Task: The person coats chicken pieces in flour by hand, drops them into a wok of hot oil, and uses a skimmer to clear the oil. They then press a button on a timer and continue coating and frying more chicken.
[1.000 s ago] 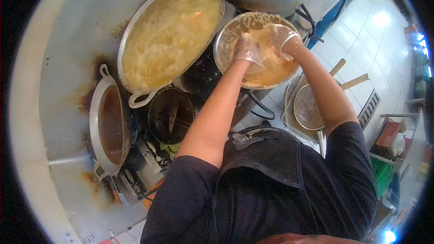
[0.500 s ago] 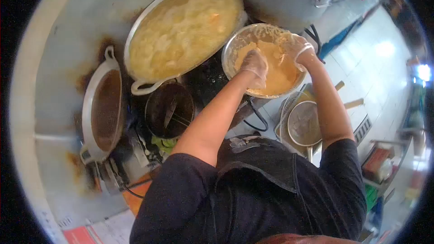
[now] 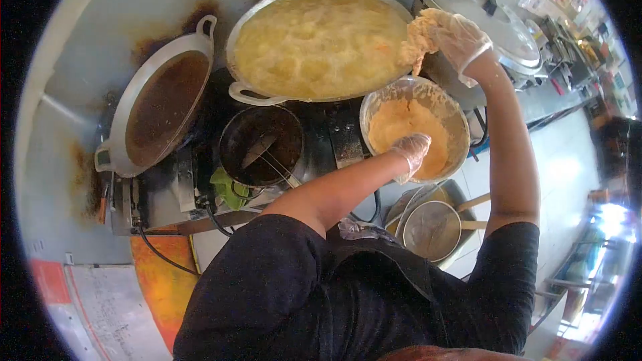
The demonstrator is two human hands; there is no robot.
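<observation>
My right hand [image 3: 460, 39], in a clear plastic glove, is raised between the wok and a lidded pot. Its fingers are closed on a lumpy, batter-coated piece of food [image 3: 419, 37], which hangs by the right edge of the large wok of bubbling oil [image 3: 314, 47]. My left hand [image 3: 412, 152], gloved too, is low over the near side of a metal bowl [image 3: 461, 124] of orange batter [image 3: 404, 124]. Its fingers look curled together; whether anything is in them is hidden.
A big pot with a glass lid [image 3: 481, 13] stands behind the bowl. Left are a wok of dark liquid [image 3: 167, 110] and a black pan [image 3: 261, 144] holding a spatula [image 3: 257, 150]. Strainers [image 3: 433, 230] with wooden handles sit below the bowl. A hose [image 3: 164, 251] runs under the stove.
My right hand has risen out of the bowl, up and away toward the wok, carrying the battered piece. My left hand has shifted to the bowl's near side. The camera view has shifted.
</observation>
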